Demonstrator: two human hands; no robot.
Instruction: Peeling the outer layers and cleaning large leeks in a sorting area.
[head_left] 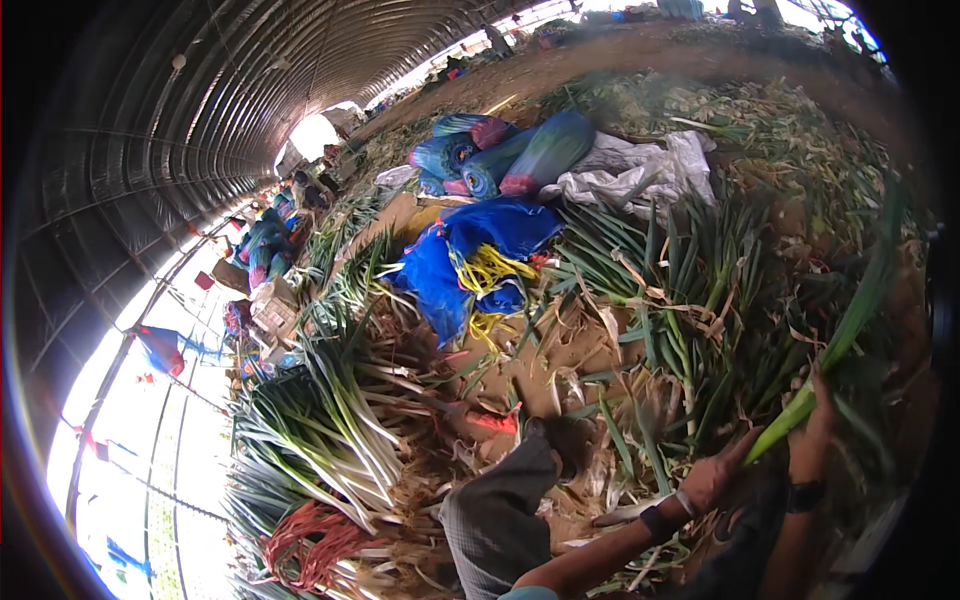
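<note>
Gripping a long green leek [835, 345], both hands sit at the lower right of the head view. Left hand [712, 478] is closed around the pale lower end of the leek, dark band at the wrist. Right hand [812, 430] is wrapped on the same stalk a bit higher up, dark watch on that wrist. Leek runs up and to the right from the hands, tilted, green leaves reaching toward the right rim of the picture.

Ground under and around the hands is covered in loose leeks and dry trimmings [690, 300], messy, stalks lying in all directions. Trouser leg and dark shoe [560, 440] show just left of the hands, on the dirt. Well left of that, a neat pile of cleaned leeks [330, 420] with white shafts, and a bunch of red bands [310, 540] lying at its lower end.

Further up, a blue tarp bag [470, 260] with yellow string [490, 270] on it. Above it, rolled blue and green bundles [510, 155] beside a crumpled white sack [640, 170]. Arched dark tunnel roof [200, 100] overhead on the left.
</note>
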